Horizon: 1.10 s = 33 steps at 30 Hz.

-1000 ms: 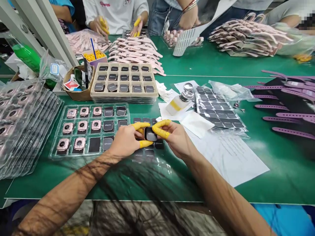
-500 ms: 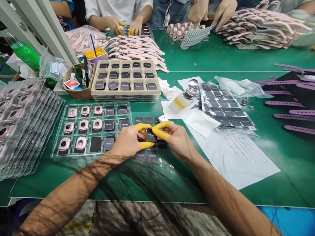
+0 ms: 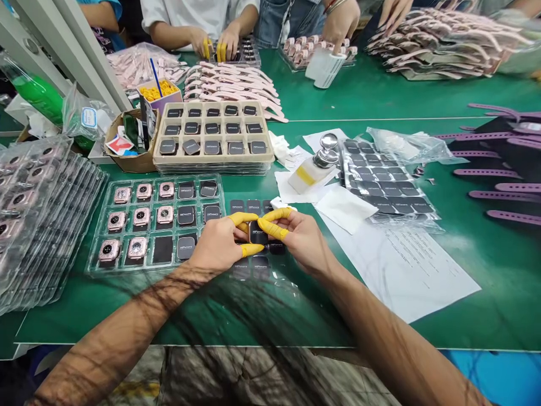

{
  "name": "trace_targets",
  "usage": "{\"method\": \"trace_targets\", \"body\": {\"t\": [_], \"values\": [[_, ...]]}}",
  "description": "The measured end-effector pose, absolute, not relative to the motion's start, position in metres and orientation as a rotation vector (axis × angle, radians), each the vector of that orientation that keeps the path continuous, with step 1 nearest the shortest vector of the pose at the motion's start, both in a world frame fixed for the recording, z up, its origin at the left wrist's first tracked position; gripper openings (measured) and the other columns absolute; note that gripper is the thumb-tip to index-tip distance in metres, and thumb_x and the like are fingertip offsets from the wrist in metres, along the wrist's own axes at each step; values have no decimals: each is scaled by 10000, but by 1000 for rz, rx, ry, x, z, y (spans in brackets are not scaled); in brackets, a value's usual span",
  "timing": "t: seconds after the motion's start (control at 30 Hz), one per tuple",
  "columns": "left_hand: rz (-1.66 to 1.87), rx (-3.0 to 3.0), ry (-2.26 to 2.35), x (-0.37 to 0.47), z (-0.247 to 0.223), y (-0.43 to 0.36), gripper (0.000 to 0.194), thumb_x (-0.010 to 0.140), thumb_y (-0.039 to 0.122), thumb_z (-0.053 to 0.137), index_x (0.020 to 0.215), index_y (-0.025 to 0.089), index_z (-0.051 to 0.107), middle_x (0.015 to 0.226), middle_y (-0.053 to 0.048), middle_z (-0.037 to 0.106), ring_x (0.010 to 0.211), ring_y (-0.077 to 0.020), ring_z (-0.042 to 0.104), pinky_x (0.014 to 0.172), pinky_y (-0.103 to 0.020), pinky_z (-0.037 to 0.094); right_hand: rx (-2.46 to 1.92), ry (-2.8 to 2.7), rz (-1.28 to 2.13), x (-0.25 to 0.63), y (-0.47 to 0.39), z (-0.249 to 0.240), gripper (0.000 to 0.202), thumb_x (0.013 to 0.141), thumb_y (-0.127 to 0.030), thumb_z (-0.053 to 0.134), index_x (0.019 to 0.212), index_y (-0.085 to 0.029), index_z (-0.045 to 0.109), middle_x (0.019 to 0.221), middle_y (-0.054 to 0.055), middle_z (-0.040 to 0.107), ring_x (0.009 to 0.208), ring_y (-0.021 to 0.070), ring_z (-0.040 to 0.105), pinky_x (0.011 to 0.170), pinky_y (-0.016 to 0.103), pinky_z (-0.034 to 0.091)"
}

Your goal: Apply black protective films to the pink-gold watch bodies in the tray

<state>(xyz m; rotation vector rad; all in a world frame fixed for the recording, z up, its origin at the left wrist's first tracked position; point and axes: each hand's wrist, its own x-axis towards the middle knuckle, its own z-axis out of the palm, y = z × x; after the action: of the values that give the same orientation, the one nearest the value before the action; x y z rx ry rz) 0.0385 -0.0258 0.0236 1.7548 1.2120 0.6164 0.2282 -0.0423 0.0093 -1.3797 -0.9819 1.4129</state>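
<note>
Dark-faced watch in both hands, just above a sheet of black square stickers at mid-tabletop. Left hand: yellow-sheathed fingers close round the watch from its left, one above, one below. Right hand: fingers pinched narrow on the watch's upper right corner, overlapping part of its face.

Just left of the hands, clear tray: pink watches in the left columns, black squares toward the right; lower right corner hidden behind the left hand. Beyond it, beige tray with three rows of dark watches. Far left, leaning stack of filled clear trays.

Right of the hands: bottle with metal cap, standing on white paper; printed sheet nearer; purple straps at the right edge.

Across the tabletop, a co-worker's yellow-tipped hands at another tray, behind heaped pink straps.
</note>
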Motion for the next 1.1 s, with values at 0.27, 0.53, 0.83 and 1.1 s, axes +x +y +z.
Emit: {"method": "trace_targets", "body": {"t": [0.27,0.53,0.83,1.1], "values": [[608,1609,1173,39,24,-27,559,711,210,881,1237,219,693,776,19,768,771,-201,763,799,-324,599,-1381,-957,1392,227,-44,5,454,604,-382,940,970,-249,706,810,-30,711,705,143,666,578,238,511],[750,1481,1141,36,34,-25,280,841,355,782,1053,186,710,935,-47,785,735,-171,732,714,-299,570,-1330,-949,1228,223,-44,8,410,735,-553,837,982,-253,708,823,-35,676,635,112,664,625,264,605],[577,1860,2020,-83,36,-69,242,957,357,611,1016,234,811,914,-71,799,834,-268,696,800,-400,551,-1374,-898,1228,229,-38,7,347,751,-557,811,890,-246,747,738,-30,670,575,86,636,564,207,568],[258,2632,1958,-101,45,-35,293,1007,329,569,1189,213,767,1132,-120,752,1067,-296,639,959,-432,497,-1435,-1063,1153,230,-43,12,307,790,-516,741,916,-236,751,689,-21,674,583,111,623,576,242,541]]}}
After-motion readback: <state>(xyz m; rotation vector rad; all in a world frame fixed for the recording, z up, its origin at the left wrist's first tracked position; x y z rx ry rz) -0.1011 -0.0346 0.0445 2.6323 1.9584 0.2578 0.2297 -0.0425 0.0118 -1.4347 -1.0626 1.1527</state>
